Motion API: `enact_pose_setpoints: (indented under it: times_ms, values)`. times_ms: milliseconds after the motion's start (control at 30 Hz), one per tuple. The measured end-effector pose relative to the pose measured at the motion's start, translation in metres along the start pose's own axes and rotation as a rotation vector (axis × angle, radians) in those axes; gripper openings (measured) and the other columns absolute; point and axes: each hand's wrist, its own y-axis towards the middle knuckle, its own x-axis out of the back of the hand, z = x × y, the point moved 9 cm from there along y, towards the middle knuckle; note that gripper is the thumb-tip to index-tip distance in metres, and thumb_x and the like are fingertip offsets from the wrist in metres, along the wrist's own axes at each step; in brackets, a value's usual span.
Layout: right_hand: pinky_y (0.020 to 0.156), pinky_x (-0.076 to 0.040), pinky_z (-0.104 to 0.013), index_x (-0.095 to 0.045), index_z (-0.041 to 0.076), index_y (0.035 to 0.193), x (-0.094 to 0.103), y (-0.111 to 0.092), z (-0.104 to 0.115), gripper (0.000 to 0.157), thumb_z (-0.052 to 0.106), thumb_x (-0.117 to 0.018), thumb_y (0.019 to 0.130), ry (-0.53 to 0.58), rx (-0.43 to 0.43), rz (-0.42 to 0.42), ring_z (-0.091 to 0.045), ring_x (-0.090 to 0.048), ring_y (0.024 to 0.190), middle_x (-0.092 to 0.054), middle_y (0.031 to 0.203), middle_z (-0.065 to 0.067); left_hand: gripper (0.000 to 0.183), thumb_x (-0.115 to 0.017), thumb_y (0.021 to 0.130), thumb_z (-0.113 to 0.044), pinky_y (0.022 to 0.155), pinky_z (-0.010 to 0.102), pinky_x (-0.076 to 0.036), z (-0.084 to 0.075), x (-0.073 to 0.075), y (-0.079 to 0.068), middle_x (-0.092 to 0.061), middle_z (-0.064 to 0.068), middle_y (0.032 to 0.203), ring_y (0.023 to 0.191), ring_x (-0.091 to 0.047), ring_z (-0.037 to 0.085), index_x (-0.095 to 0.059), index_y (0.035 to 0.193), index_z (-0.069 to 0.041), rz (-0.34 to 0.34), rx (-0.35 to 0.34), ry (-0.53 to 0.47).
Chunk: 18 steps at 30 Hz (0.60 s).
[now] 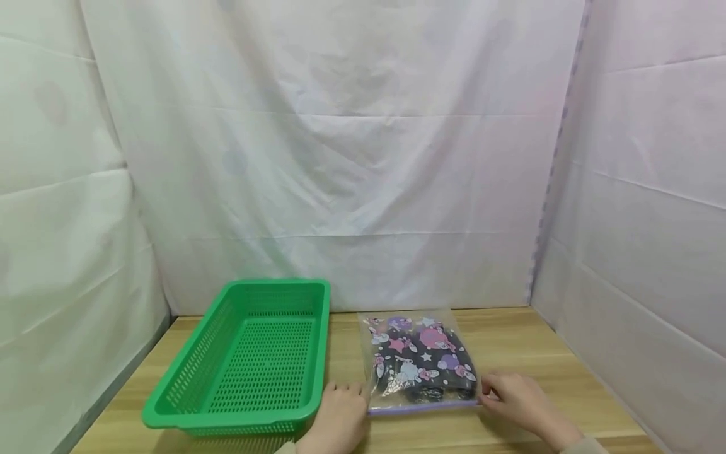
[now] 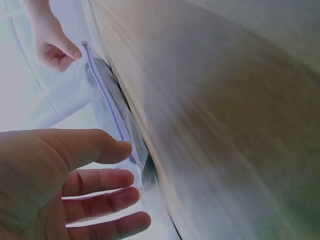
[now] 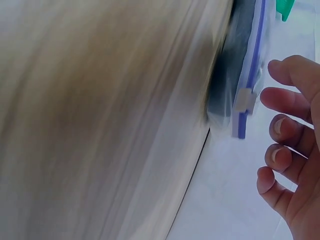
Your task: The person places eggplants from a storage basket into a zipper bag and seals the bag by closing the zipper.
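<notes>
A clear zip bag [image 1: 422, 359] printed with cartoon figures, stars and dots lies flat on the table, with dark contents inside. Its purple zip strip [image 1: 422, 408] runs along the near edge. My left hand [image 1: 340, 413] is at the bag's near left corner, between bag and basket; in the left wrist view its thumb [image 2: 107, 147] and fingers are relaxed and spread apart. Beside the near right corner is my right hand [image 1: 518, 400]. In the right wrist view its loosely bent fingers [image 3: 287, 102] are close to the pale slider [image 3: 244, 101] at the strip's end.
A green perforated plastic basket [image 1: 323, 353] stands to the left of the bag on the wood-grain table [image 1: 544, 359]. White cloth [image 1: 363, 176] hangs behind the table and along both sides.
</notes>
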Motion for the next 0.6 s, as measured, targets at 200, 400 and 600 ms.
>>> enact_pose_setpoints:
  times_ms: [200,400,600]
  values:
    - [0.044,-0.03,-0.017,-0.047,0.032,0.064,0.0,0.008,0.004,0.023,0.029,-0.07,0.07,0.033,-0.018,0.03,0.004,-0.034,0.05,-0.039,0.062,0.02,0.036,-0.065,0.062,-0.028,0.062,0.035,-0.038,-0.004,0.008,-0.001,-0.057,0.0,0.079,0.07,-0.055,0.019,-0.061,0.094,-0.012,-0.052,-0.014,-0.044]
    - [0.043,-0.03,-0.018,-0.049,0.032,0.065,0.01,0.017,0.006,0.023,0.033,-0.071,0.069,0.048,-0.059,0.014,0.003,-0.035,0.051,-0.041,0.063,0.018,0.027,-0.065,0.064,-0.034,0.062,0.034,-0.04,-0.012,0.021,0.0,-0.055,-0.003,0.08,0.07,-0.055,0.016,-0.058,0.084,-0.017,-0.089,-0.053,-0.052]
    - [0.046,-0.034,-0.02,-0.053,0.03,0.073,0.014,0.032,0.005,0.017,0.042,-0.066,0.073,0.081,-0.147,0.062,0.0,-0.041,0.054,-0.051,0.072,0.014,0.037,-0.061,0.072,-0.049,0.061,0.029,-0.043,-0.018,0.039,0.004,-0.055,-0.005,0.086,0.071,-0.054,0.013,-0.057,0.094,-0.019,-0.088,-0.088,-0.079]
